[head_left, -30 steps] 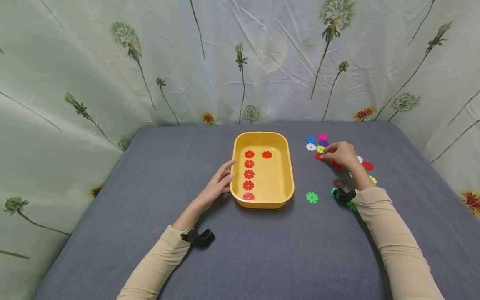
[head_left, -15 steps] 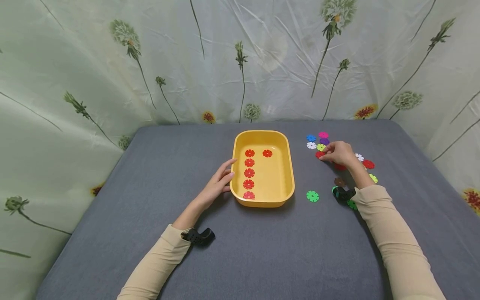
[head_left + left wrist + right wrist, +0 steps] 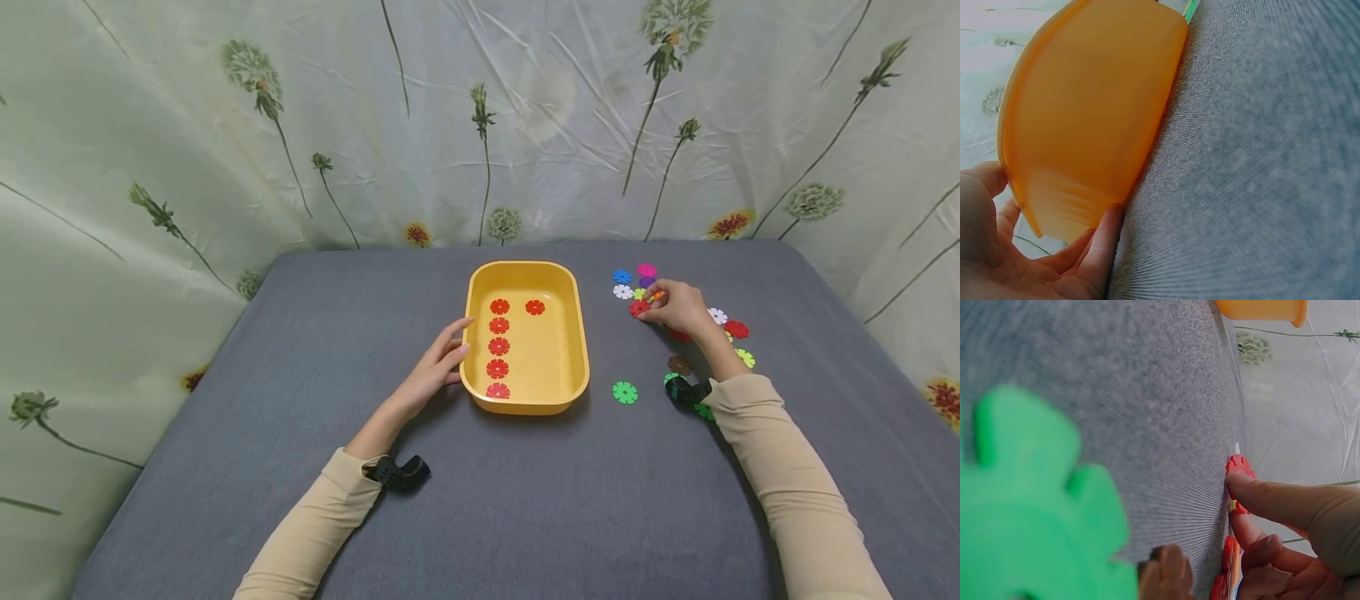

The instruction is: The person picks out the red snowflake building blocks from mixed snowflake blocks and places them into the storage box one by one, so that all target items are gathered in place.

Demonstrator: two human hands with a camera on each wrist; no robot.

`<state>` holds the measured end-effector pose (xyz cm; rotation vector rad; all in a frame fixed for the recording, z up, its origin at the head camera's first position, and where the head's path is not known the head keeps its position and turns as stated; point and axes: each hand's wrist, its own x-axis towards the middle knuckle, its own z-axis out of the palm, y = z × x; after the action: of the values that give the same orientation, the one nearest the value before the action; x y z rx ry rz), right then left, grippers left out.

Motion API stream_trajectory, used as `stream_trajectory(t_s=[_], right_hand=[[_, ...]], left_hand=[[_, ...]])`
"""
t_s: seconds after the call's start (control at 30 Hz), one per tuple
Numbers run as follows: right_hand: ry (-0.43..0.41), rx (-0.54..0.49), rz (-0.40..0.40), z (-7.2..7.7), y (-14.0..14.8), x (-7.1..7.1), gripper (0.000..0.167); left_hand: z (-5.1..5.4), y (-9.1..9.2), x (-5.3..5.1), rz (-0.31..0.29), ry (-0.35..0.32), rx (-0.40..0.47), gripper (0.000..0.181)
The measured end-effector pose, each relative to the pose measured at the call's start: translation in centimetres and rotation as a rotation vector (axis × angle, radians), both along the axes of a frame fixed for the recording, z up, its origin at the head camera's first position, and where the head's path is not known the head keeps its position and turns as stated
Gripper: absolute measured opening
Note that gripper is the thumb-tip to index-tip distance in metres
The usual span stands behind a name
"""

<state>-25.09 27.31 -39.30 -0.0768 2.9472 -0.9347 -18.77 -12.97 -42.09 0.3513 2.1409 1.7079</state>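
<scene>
Because the red disc (image 3: 639, 308) is thin and looks like moulded plastic, it should handle as light, stiff and rather smooth, hard to break but easy to let slip. Its notched edge is the place to take hold, thumb against fingertip. That is roughly how the right hand (image 3: 678, 307) has it: thumb and finger pinch the side nearest the palm, among the loose pieces on the bench (image 3: 480, 517), right of the yellow tray (image 3: 545, 362). The fingertips cover part of it, so whether it is clear of the cloth I cannot tell.

The right forearm slants forward and inward, the hand turned toward the tray. The left hand (image 3: 437, 362) rests against the tray's left wall, fingers apart and relaxed, tips at the rim and lower down outside. The tray, probably light too, would slide without that support.
</scene>
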Motion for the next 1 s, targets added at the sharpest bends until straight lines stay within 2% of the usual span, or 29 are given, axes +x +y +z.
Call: stream_trajectory(t_s=[0.53,1.0], right_hand=[[0.024,-0.003,0.015,-0.14,-0.08,0.08,0.034],[0.0,-0.048,-0.026,-0.01,-0.23,0.04,0.033]], left_hand=[[-0.07,-0.03,0.08,0.003,0.006,-0.019,0.049],[0.09,0.1,0.11,0.005,0.003,-0.01,0.048]])
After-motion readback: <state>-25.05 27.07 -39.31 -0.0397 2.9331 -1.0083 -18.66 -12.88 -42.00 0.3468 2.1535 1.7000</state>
